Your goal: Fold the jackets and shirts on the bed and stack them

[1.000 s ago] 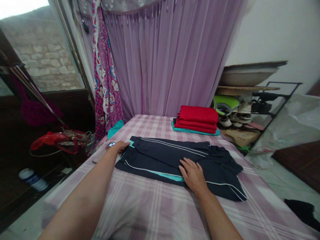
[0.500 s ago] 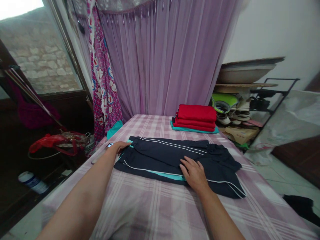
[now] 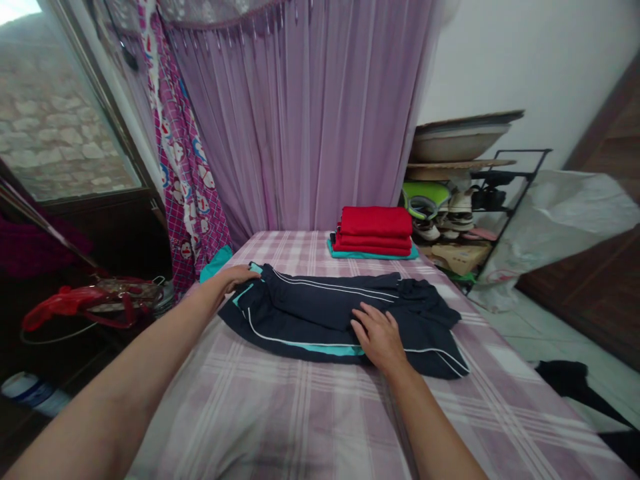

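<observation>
A dark navy garment (image 3: pixel 310 310) with white piping and teal lining lies folded lengthwise across the checked bedcover (image 3: pixel 280 413). Its left end is pinched in my left hand (image 3: pixel 236 277), and that edge is raised a little off the cover. My right hand (image 3: pixel 379 333) rests with fingers spread on the middle of the cloth, near its front edge. The right end of the garment is bunched. Behind it sits a stack of folded red clothes (image 3: pixel 376 231) with a teal piece (image 3: pixel 345 253) at the bottom.
Purple curtains (image 3: pixel 310 133) hang behind the bed. A rack (image 3: pixel 520 200) with shoes and a basin stands at the right, beside a pale plastic bag (image 3: pixel 555 220). A red object (image 3: pixel 60 307) and a white canister (image 3: pixel 35 393) are at the left.
The view has turned slightly to the right. My left hand has lifted the garment's left end a little, and the cloth there has curved. My right hand remains on the cloth.
</observation>
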The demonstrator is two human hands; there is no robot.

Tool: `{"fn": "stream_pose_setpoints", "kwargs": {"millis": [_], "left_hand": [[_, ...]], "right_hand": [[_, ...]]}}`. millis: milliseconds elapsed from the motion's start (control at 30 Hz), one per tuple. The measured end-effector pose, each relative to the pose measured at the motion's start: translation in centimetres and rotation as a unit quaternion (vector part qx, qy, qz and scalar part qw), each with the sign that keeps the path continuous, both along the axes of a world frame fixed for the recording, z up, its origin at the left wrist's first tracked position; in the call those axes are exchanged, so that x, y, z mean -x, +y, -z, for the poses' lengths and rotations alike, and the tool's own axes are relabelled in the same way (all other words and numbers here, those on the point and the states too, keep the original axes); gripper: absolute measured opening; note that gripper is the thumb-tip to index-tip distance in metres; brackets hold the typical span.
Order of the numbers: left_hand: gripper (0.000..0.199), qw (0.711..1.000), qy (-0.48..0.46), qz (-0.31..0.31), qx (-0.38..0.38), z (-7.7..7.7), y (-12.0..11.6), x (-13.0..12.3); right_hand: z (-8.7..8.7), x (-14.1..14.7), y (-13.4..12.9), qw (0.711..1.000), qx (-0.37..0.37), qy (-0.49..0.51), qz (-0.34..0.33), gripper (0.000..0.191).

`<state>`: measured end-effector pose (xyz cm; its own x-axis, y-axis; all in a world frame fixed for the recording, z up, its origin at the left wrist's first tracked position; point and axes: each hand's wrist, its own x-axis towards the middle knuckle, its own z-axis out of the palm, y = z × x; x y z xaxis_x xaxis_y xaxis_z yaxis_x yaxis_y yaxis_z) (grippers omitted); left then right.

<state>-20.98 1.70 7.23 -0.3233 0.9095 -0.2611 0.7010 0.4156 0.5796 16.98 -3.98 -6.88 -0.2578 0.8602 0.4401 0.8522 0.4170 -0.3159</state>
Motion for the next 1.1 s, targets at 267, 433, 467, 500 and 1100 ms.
{"fn": "stream_pose_setpoints", "kwargs": {"millis": [267, 433, 467, 500, 1100], "left_hand": [[0.033, 0.992, -0.003, 0.124, -0.003, -3.1, 3.7, -11.5], [0.032, 0.987, 0.013, 0.162, 0.010, 1.1, 4.2, -20.8], [0.030, 0.986, 0.019, 0.167, 0.013, 2.2, 4.0, -22.1], [0.027, 0.985, 0.023, 0.173, 0.016, 3.3, 3.7, -23.2], [0.046, 0.981, 0.105, 0.152, -0.064, 5.0, 8.6, -11.8]], "right_hand": [[-0.8, -0.8, -0.1, 0.998, -0.015, 0.046, 0.044, 0.036], [0.1, -2.9, 1.3, 0.994, 0.007, 0.068, 0.085, 0.040], [0.3, -3.4, 1.6, 0.993, 0.009, 0.074, 0.096, 0.041], [0.5, -3.9, 1.9, 0.991, 0.010, 0.080, 0.104, 0.041], [-2.7, -11.6, 3.9, 0.908, 0.146, 0.007, 0.394, 0.073]]}}
